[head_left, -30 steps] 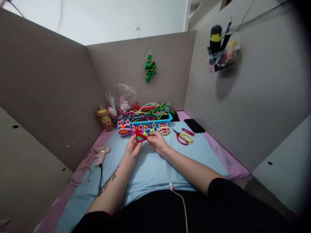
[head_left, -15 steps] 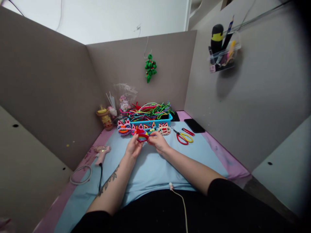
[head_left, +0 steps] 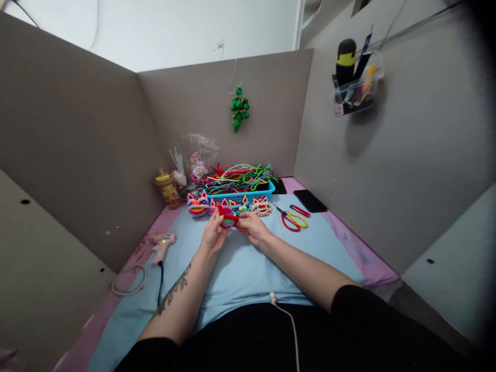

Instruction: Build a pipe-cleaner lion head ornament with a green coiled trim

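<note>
Between the two hands, just over the blue cloth [head_left: 240, 268], sits a fuzzy red piece [head_left: 229, 220] with rainbow stripes. The left hand [head_left: 214, 233] is closed on its left side, thumb against the front; the right hand [head_left: 252, 227] is drawn in at its right edge, fingertips pinched together — the piece is small and slightly blurred, so the right hand's exact contact is hard to make out. Just beyond the grip stands a row of animal heads — purple [head_left: 198, 204] at the left, cream [head_left: 262, 207] at the right, others partly hidden between. Behind them, a blue tray [head_left: 253, 196] overflows with coloured fuzzy stems [head_left: 238, 178]. Right of the grip lie scissors [head_left: 296, 220], a red-handled tool [head_left: 299, 210] and, farther off, a black phone [head_left: 310, 201]. Well to its left rests a pink glue gun [head_left: 164, 249].
</note>
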{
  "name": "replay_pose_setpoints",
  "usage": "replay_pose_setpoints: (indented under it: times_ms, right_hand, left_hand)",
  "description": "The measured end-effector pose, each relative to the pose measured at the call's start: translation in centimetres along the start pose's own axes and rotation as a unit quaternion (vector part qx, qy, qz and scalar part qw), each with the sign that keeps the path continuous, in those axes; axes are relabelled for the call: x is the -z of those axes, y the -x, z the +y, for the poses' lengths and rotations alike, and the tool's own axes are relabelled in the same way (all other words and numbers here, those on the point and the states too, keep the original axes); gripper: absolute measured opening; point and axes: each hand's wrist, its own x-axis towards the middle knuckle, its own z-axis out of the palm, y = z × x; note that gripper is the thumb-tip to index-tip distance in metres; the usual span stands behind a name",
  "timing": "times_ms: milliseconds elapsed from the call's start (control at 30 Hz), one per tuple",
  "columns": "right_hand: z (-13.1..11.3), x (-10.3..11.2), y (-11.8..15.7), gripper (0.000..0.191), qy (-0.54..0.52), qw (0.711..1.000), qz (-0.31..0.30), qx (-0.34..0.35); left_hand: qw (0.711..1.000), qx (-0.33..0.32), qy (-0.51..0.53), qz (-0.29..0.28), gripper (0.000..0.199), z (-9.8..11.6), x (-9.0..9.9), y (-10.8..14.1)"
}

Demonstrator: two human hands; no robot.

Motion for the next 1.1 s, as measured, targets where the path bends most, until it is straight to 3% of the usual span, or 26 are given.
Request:
replay_pose_setpoints:
  times_ms: [533,900,1100]
  right_hand:
    - [0.2,0.07,-0.36,0.046,-0.012,1.0,0.015,0.006]
    - [-0.04,0.0,0.08,0.048,0.007,1.0,-0.022,-0.003]
    - [-0.09,0.37,-0.03,0.045,0.075,0.995,-0.058,0.021]
  left_hand:
    - [0.999,0.001,-0.021,-0.033,0.044,-0.21,-0.13,0.19]
    - [0.999,-0.004,-0.002,-0.04,0.042,-0.19,0.02,-0.06]
    - [0.999,-0.003,-0.026,-0.04,0.052,-0.32,0.13,0.09]
